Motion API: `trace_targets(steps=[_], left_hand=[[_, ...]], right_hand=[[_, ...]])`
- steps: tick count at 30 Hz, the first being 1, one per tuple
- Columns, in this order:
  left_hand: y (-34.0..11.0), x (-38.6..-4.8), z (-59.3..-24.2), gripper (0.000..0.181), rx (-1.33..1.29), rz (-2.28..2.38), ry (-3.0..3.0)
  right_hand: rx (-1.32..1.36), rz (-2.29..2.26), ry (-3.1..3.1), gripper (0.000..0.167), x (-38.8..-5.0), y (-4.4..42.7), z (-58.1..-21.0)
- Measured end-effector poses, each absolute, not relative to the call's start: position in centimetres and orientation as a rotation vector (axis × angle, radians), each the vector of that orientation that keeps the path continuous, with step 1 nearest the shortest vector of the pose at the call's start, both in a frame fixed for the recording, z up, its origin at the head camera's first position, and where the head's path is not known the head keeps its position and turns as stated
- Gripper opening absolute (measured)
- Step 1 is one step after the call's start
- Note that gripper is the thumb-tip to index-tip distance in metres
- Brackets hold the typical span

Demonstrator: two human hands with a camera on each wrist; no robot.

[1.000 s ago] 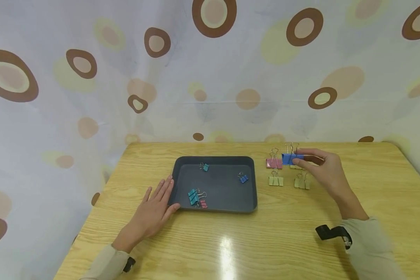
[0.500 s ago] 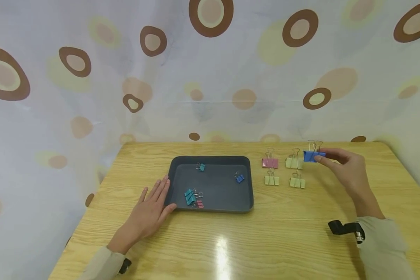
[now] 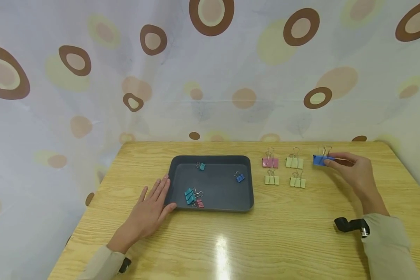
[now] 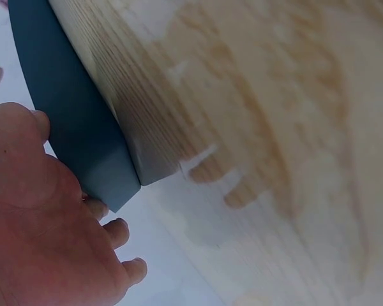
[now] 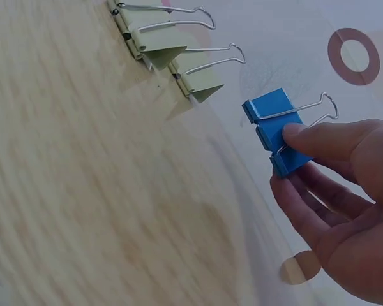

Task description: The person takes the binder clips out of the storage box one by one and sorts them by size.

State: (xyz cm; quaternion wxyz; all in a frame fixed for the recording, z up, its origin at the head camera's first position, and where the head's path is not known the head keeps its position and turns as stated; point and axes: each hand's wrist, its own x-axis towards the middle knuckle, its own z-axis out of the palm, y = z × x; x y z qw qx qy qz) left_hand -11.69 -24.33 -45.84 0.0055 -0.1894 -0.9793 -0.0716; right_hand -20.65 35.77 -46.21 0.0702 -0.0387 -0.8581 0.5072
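Note:
My right hand (image 3: 358,175) pinches a large blue binder clip (image 3: 319,160) between thumb and fingers at the table's back right. In the right wrist view the blue clip (image 5: 268,115) has its wire handles pointing away from the table; whether it touches the wood I cannot tell. With fingers straight, my left hand (image 3: 147,214) rests at the left side of a dark grey tray (image 3: 220,194). Inside lie a small teal clip (image 3: 202,167), a small blue clip (image 3: 240,178), a bigger teal clip (image 3: 189,196) and a small pink clip (image 3: 200,203).
Left of the held clip, a pink binder clip (image 3: 270,162) and a pale yellow clip (image 3: 294,162) stand in a back row. Two more yellow ones, a left clip (image 3: 272,180) and a right clip (image 3: 297,182), stand in front. A patterned curtain (image 3: 245,116) hangs behind the wooden table (image 3: 266,241).
My right hand has carried the blue binder clip rightward past the back yellow clip, then slightly lower in the head view. The left hand stays at the tray; the view shifted slightly.

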Motion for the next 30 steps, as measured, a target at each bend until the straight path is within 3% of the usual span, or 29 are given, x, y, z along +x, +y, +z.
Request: trace_targets(steps=[10, 30], left_hand=[[-24.3, -11.4, -45.8, 0.076, -0.590, -0.245, -3.075], [-24.2, -11.7, -45.6, 0.076, -0.596, -0.233, -3.071]], right_hand=[[-0.125, 1.421, -2.676, 0.055, -21.2, 36.0, -47.3], [-0.030, 1.360, -2.674, 0.046, -21.4, 35.8, -48.0]])
